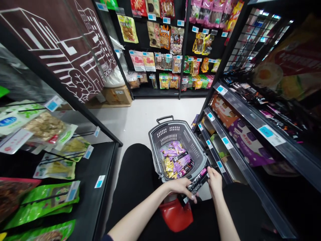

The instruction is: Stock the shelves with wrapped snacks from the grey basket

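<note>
Right up close, the left hand (181,188) is curled over the near end of a bundle of dark snack bars (199,182), and the right hand (214,180) is closed on the far end. The bundle hangs tilted just above the near rim of the grey basket (173,134) on the floor. Purple and yellow packets (177,160) are heaped inside it. A red object (175,214) sits under the hands. Shelves (248,115) run along the right, and green bags (42,201) hang on the left.
</note>
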Available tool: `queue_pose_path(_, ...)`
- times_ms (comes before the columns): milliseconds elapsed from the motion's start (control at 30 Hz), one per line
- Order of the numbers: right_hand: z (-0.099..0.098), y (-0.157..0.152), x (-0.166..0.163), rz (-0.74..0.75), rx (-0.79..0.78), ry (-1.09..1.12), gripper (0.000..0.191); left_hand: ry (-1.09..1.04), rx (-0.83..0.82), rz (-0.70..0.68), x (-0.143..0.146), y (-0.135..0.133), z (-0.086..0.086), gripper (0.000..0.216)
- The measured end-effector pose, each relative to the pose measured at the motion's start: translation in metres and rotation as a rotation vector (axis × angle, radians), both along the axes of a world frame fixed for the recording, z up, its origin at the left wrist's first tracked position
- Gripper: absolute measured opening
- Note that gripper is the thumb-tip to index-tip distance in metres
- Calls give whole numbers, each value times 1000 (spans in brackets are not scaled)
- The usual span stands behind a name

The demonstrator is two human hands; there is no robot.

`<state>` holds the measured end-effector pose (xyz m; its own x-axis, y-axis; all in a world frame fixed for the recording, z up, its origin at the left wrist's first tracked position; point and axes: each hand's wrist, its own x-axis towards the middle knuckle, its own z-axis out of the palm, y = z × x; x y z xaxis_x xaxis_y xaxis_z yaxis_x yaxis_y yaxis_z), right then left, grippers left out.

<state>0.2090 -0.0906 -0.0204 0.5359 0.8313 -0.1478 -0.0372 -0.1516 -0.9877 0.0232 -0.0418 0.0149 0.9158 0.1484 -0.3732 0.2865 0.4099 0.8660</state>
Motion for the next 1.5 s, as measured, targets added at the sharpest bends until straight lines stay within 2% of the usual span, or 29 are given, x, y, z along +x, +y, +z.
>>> queue_pose_path(100,2,-1,5,25,38,249,43,-7,-286,-29,-1,-5,3,48)
queue_pose_path(167,1,-2,11,65,79,325,37,26,-325,53,0,-6,2,58)
queue_pose_path(300,-4,-4,12,154,110,383,36,126,-71,235,5,-3,-7,67)
queue_pose_path(467,-8,0,-18,218,50,381,52,201,330,413,11,-1,-22,45)
queue_pose_path(567,-6,2,-35,259,2,394,44,292,535,472,12,-1,-25,38)
queue_pose_path(633,-5,4,-38,217,-11,395,40,310,607,471,12,0,-23,34)
queue_pose_path(800,0,4,-33,50,-8,545,37,268,480,375,10,2,-17,34)
queue_pose_path(1000,14,3,-36,-52,64,790,36,255,457,377,13,-3,-16,35)
queue_pose_path(1133,15,0,-48,-14,73,785,40,224,257,383,16,-12,-22,32)
queue_pose_path(1233,14,0,-58,34,6,732,46,244,227,427,17,-16,-24,35)
queue_pose_path(1333,15,3,-61,-14,-11,748,42,280,178,432,17,-18,-24,37)
queue_pose_path(1500,16,9,-44,-127,48,853,43,184,163,402,21,-24,-19,31)
